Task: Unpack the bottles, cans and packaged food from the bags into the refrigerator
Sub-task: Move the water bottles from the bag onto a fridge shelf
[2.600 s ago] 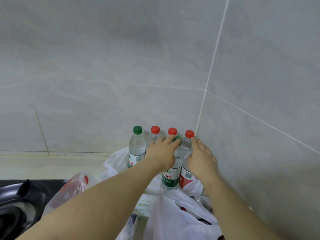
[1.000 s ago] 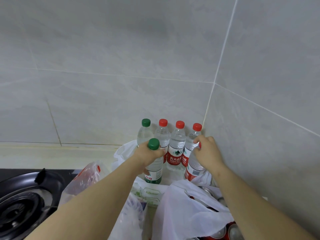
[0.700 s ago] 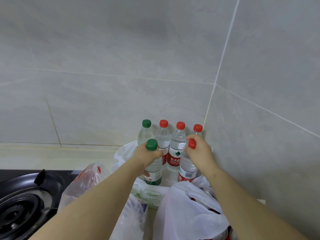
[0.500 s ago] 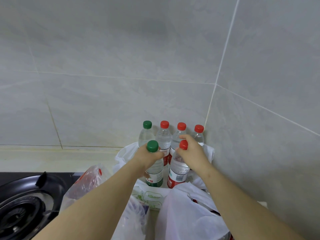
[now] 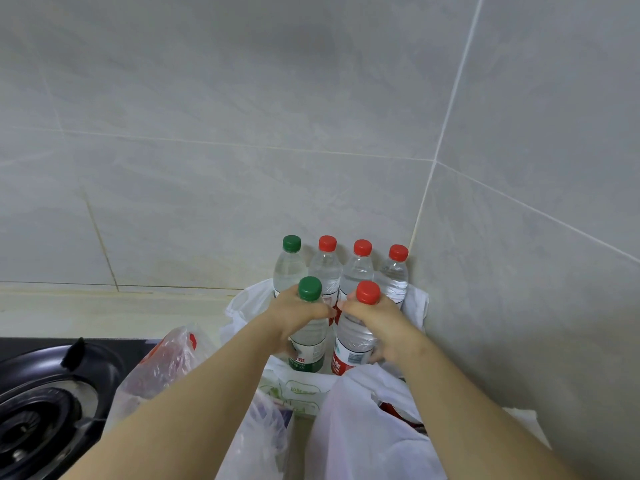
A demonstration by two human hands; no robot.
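Observation:
My left hand (image 5: 294, 311) grips a green-capped water bottle (image 5: 309, 344) around its shoulder. Right beside it, my right hand (image 5: 375, 318) grips a red-capped water bottle (image 5: 353, 341) the same way. Both bottles stand upright and close together, their fingers nearly touching. Behind them a row of bottles stands against the tiled wall in the corner: one green-capped bottle (image 5: 290, 265) and three red-capped bottles (image 5: 360, 268). A white plastic bag (image 5: 360, 431) lies open below my right arm with red cans (image 5: 398, 410) partly hidden inside.
A clear plastic bag with red contents (image 5: 162, 362) lies at the left. A white and green packet (image 5: 301, 393) sits between the bags. A black gas stove burner (image 5: 38, 403) fills the lower left. Tiled walls (image 5: 519, 271) close off the back and right.
My right hand took a red-capped bottle from the corner and brought it left and nearer. My left hand drew the green-capped bottle forward, so the two held bottles now stand side by side.

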